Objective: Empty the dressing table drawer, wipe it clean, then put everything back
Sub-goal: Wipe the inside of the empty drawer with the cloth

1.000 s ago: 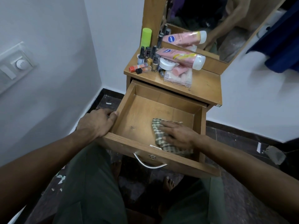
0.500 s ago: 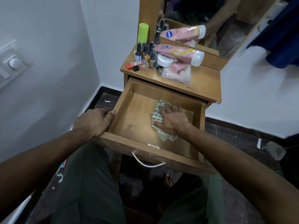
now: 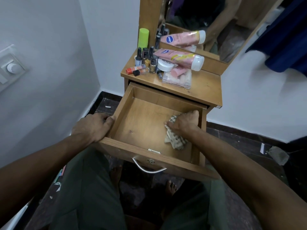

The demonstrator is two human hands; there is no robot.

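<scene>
Two of three stages remain unfinished: the drawer (image 3: pixel 146 128) is emptied, its cosmetics (image 3: pixel 166 63) crowded on the tabletop (image 3: pixel 206 90), while the right hand (image 3: pixel 184 122) grips the checked cloth (image 3: pixel 174 138) at the drawer's right side and the left hand (image 3: pixel 93 127) clasps the left wall.

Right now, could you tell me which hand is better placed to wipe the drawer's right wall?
The right hand: it already grips the cloth beside that wall, while the left hand holds the drawer.

Dressing table (image 3: pixel 206 90) top — cosmetics (image 3: pixel 166 63) clustered.
</scene>
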